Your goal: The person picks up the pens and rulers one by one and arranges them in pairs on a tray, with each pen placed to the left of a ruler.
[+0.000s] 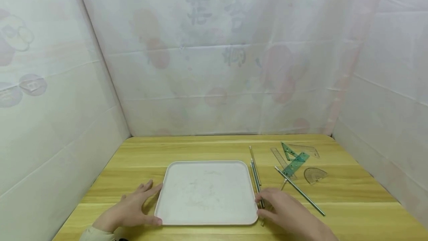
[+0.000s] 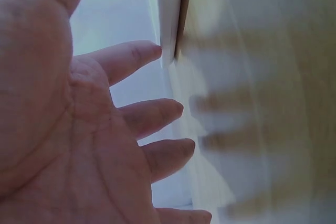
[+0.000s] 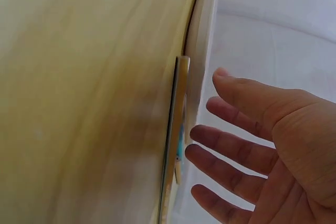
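Observation:
A shallow white tray (image 1: 205, 192) lies flat near the front of the wooden table. Beside its left edge my left hand (image 1: 132, 208) has its fingers spread, with index finger and thumb at the rim. The left wrist view shows the index fingertip against the tray's side (image 2: 169, 14). At the tray's right front corner is my right hand (image 1: 284, 207), its fingers loosely extended above several pencils (image 1: 256, 176). In the right wrist view, a pencil (image 3: 180, 87) lies along the tray's side, with nothing held in that hand.
Further right lie a green pencil (image 1: 302, 193), a green ruler (image 1: 295, 164), a green set square (image 1: 289, 152), a clear ruler (image 1: 279, 157), a clear set square (image 1: 309, 150) and a clear protractor (image 1: 314, 175). Pale printed curtains (image 1: 217, 114) surround the table (image 1: 140, 155).

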The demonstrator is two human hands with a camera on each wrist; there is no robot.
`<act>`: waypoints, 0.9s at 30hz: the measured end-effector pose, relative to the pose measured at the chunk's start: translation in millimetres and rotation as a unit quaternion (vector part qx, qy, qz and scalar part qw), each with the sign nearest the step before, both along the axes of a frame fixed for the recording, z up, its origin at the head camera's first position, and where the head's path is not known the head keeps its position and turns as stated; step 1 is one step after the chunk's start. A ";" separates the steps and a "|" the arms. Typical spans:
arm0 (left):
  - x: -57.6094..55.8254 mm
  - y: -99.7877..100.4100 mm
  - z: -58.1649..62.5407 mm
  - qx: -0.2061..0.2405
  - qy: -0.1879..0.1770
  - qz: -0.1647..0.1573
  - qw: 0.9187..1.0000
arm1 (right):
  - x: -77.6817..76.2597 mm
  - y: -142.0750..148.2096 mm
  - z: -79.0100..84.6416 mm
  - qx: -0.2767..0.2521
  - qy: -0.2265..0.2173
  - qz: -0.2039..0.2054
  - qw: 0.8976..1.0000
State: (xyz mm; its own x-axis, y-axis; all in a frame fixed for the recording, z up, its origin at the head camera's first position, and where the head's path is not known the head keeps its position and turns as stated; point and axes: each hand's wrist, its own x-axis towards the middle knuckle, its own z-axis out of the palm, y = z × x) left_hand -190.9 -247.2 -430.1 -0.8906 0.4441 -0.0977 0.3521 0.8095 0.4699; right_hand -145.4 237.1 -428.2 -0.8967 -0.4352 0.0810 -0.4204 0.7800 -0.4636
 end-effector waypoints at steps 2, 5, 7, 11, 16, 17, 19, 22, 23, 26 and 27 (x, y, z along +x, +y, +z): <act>0.5 -1.0 -0.7 -0.005 -0.003 0.005 1.000 | -2.1 2.3 2.1 0.001 -0.005 -0.015 1.000; 0.5 -2.1 -1.3 -0.009 -0.014 0.012 1.000 | -6.4 5.0 7.5 0.009 0.008 -0.029 0.999; 0.4 -2.9 -1.7 -0.010 -0.020 0.013 1.000 | -10.8 6.6 11.5 0.016 0.019 -0.033 0.999; 1.3 -4.6 -2.3 -0.005 -0.028 0.008 1.000 | -21.3 9.7 17.0 0.015 0.033 -0.021 0.999; 3.4 -5.2 -2.8 -0.001 -0.025 0.006 1.000 | -30.6 7.8 21.8 0.004 0.020 -0.013 1.000; 3.4 -5.2 -3.2 -0.001 -0.025 0.006 1.000 | -31.6 6.7 22.3 0.004 0.016 -0.019 1.000; 3.2 -5.1 -3.8 -0.002 -0.028 0.008 1.000 | -33.2 5.4 23.3 0.002 0.005 -0.035 0.999; 3.0 -5.0 -4.7 0.000 -0.034 0.010 0.999 | -33.1 6.7 22.6 -0.005 -0.010 -0.080 0.997; 3.2 -4.9 -4.9 0.000 -0.034 0.009 0.999 | -32.7 8.1 22.0 -0.006 -0.014 -0.098 0.995; 3.4 -5.4 -5.3 0.003 -0.037 0.010 0.999 | -30.0 14.2 20.6 -0.011 -0.026 -0.153 0.988; 3.6 -5.6 -5.3 0.004 -0.036 0.010 0.999 | -29.0 16.6 19.9 -0.009 -0.028 -0.169 0.985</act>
State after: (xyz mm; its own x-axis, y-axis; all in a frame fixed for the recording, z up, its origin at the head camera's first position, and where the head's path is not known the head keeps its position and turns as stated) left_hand -187.3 -252.8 -435.3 -0.8898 0.4277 -0.1591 0.3008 0.8119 0.5004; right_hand -174.4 253.7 -408.3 -0.9934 -0.1099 0.0326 -0.1116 0.8627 -0.4932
